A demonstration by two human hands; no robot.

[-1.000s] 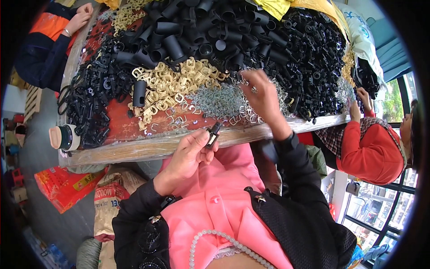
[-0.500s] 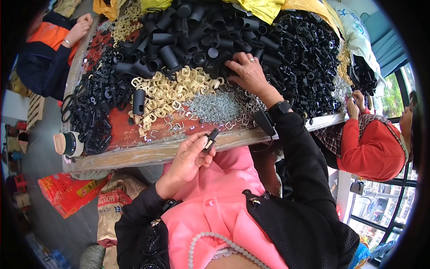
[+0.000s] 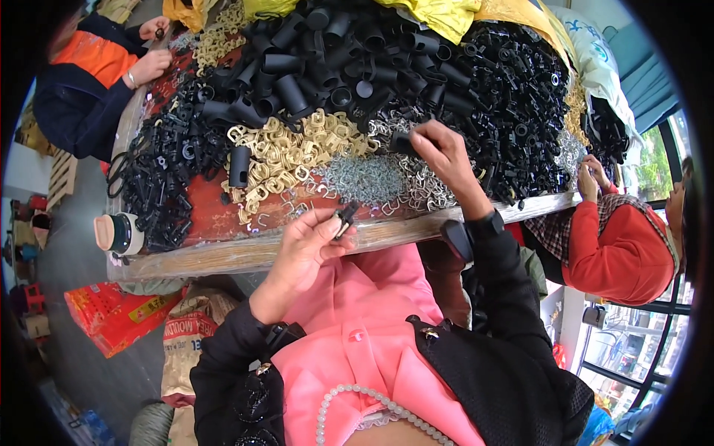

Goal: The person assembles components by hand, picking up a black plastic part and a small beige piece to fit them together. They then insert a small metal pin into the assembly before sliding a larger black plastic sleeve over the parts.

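1. Centrally, a small black part (image 3: 344, 220) with a pale piece on its near side sits above the front edge of the table, in the left hand (image 3: 303, 241); the grip there is thumb and fingers pinching it.
2. Nearby, to the right and farther over the table, the right hand (image 3: 448, 154) has its grip closed around the end of a short black tube (image 3: 402, 143), pinching it between thumb and fingers.
3. Beneath and beside that hand lie silver U-shaped clips (image 3: 429, 190); just left of them is a heap of tiny grey metal pieces (image 3: 363, 178).
4. Further left is a pile of cream ring-shaped parts (image 3: 297, 152), with one black cylinder (image 3: 239, 166) at its left edge.
5. Behind these, larger black tubes (image 3: 290, 93) are heaped, with small black parts on both sides.
6. All this rests on a red-topped table (image 3: 212, 215) with a pale wooden edge.
7. Outward, one person (image 3: 89, 89) in dark and orange is at upper left, another (image 3: 617, 249) in red at right.
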